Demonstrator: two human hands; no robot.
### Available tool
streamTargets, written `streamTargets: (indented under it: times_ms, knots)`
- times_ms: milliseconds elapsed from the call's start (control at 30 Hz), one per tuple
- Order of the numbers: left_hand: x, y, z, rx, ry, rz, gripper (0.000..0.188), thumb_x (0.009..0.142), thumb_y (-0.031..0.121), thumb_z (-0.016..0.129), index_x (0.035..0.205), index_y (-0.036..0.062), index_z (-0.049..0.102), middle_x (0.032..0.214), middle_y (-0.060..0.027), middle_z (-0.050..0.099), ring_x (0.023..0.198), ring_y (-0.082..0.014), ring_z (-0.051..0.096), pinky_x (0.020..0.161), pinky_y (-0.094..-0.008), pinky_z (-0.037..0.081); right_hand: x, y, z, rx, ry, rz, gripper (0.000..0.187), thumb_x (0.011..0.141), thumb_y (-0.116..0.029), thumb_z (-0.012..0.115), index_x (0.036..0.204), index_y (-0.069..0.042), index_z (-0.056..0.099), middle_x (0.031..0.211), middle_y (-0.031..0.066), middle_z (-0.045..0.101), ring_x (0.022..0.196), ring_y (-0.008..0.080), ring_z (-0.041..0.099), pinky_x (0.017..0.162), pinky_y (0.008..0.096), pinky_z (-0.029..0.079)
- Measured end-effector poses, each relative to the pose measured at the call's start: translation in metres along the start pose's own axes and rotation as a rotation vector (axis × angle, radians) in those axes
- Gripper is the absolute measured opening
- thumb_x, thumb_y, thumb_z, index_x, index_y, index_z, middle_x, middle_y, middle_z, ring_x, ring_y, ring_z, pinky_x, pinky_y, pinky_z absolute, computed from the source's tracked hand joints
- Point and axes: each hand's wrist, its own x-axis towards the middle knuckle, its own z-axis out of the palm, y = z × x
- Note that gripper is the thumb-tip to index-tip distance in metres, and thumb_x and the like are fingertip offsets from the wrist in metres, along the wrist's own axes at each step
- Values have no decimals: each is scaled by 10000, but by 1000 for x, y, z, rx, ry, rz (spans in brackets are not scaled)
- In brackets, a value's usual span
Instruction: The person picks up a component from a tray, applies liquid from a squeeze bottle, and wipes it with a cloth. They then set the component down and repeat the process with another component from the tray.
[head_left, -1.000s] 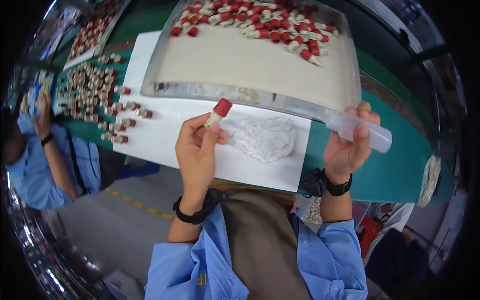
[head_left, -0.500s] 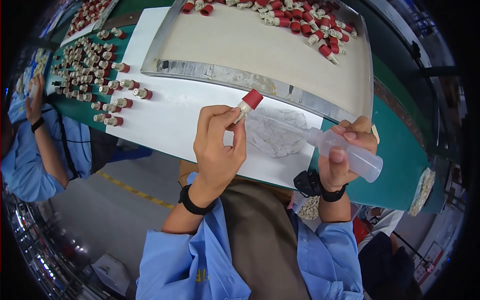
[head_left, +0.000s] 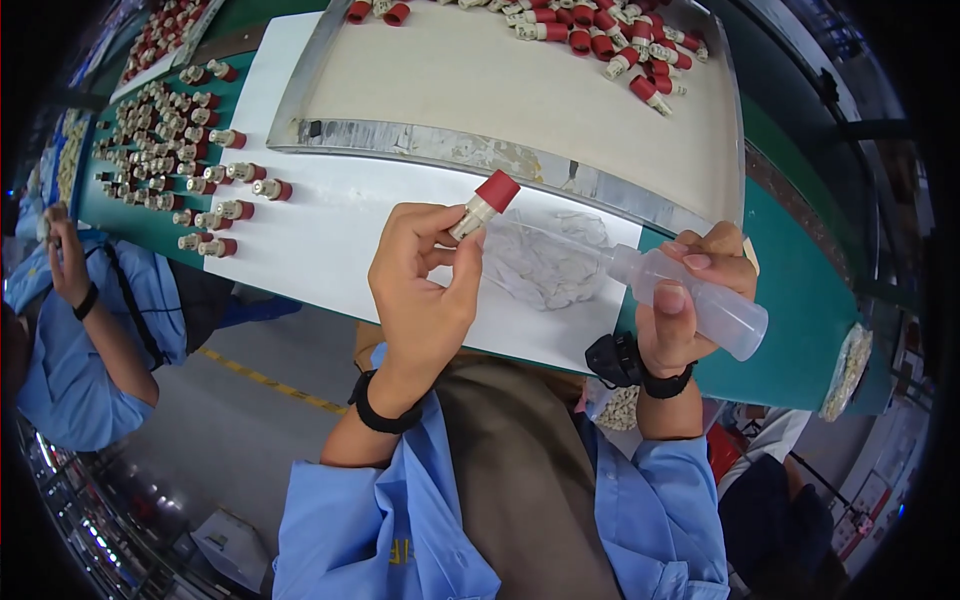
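Over a white sheet point(head_left: 330, 240) on the green bench point(head_left: 800, 300), the left hand point(head_left: 420, 290) pinched a red-capped plug point(head_left: 483, 205); the right hand point(head_left: 690, 300) gripped a clear squeeze bottle point(head_left: 690, 298).

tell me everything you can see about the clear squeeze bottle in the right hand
The squeeze bottle is small, round and made of clear soft-looking plastic, with a long thin nozzle. The right hand grips it around the body, thumb on top. It lies almost level, base pointing right, nozzle reaching left to the red-capped part pinched in the left hand. It is held in the air above the white sheet, near a crumpled clear bag. Its contents cannot be told.
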Motion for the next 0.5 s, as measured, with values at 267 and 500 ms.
streamTargets:
  times_ms: [267,500]
  knots:
    - [3,10,-5,-283,-63,-372,191,802,-35,551,975,-51,473,852,-111,568,665,-121,586,566,-236,509,-1,0,0,3,25,6,303,666,-91,710,876,-33,500,773,79,488,639,119,450,581,225,404]
    - [7,12,-6,-389,-89,-473,209,827,58,577,987,-31,477,788,-113,591,597,-124,585,543,-241,506,1,2,-2,-34,11,-30,296,671,-95,711,876,-26,509,756,74,486,627,119,448,568,221,396]
